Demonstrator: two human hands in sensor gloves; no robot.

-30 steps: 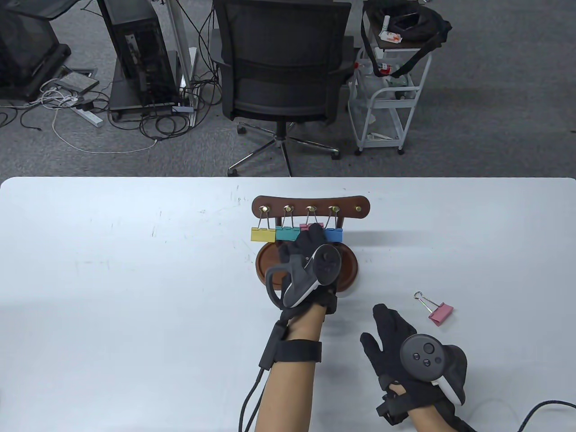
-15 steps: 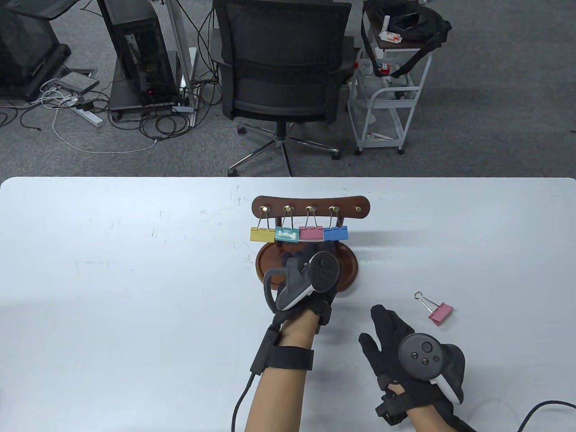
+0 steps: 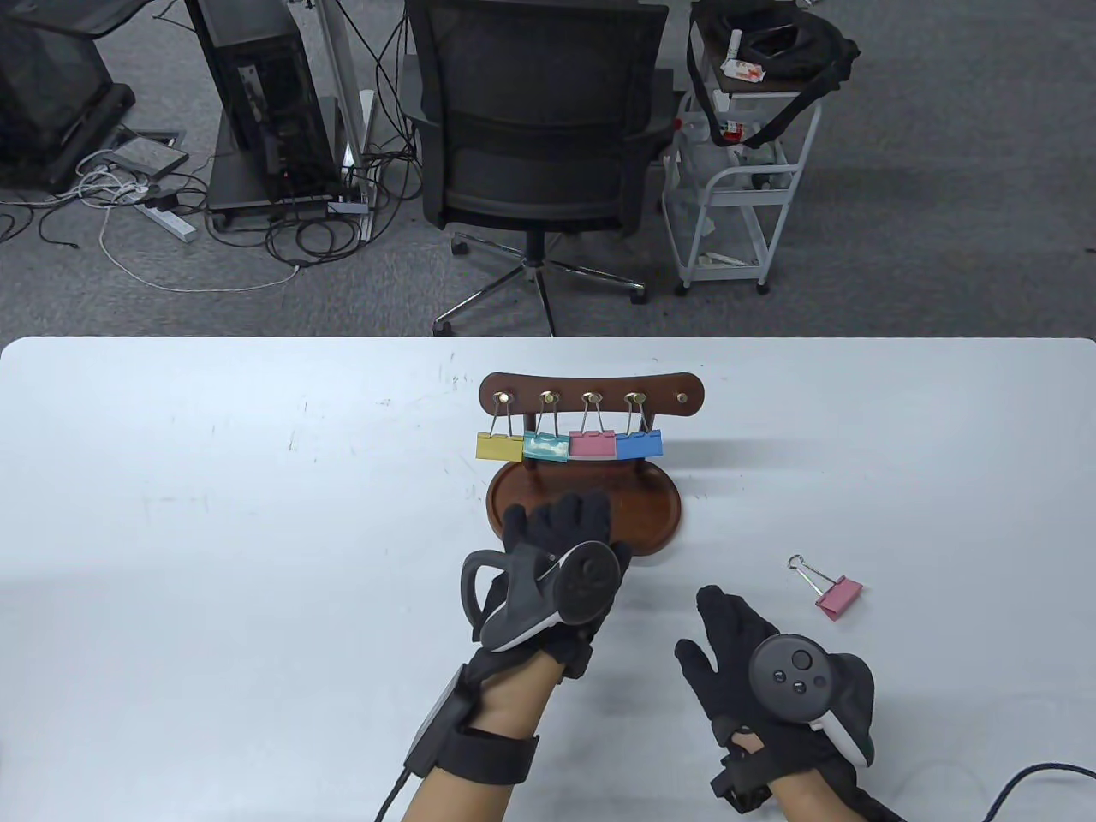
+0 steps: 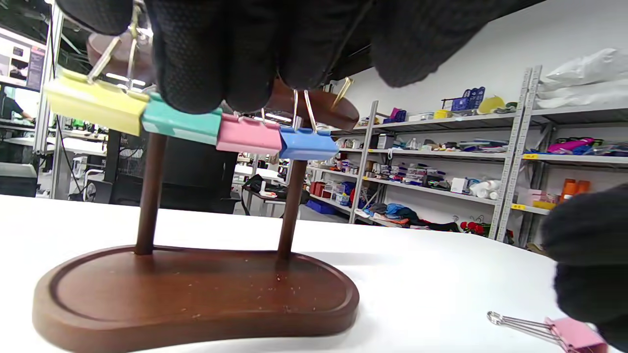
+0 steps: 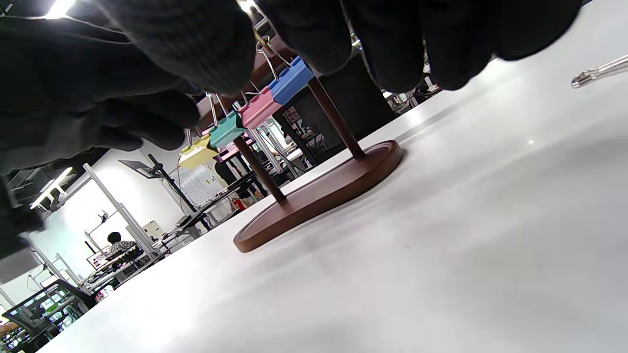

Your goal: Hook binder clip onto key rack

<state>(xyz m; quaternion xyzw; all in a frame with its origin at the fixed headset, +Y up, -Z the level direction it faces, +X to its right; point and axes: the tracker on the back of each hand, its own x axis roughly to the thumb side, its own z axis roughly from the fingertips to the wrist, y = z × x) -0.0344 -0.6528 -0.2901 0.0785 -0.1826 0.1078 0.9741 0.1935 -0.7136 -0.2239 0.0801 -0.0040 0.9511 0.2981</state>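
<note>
Four binder clips, yellow (image 3: 499, 446), teal (image 3: 545, 446), pink (image 3: 592, 444) and blue (image 3: 639, 443), hang from the key rack (image 3: 592, 388); its rightmost peg (image 3: 682, 398) is bare. A loose pink clip (image 3: 838, 597) lies on the table (image 3: 214, 531), near the right hand (image 3: 775, 676), untouched. Left hand (image 3: 548, 565) hovers over the rack's base (image 3: 655, 514), fingers loosely spread, holding nothing. Right hand likewise spread and empty. Office chair (image 3: 535, 128) and cart (image 3: 745, 180) stand beyond the table.

Rack top (image 4: 314, 100) behind fingers (image 4: 206, 54) (left wrist)
</note>
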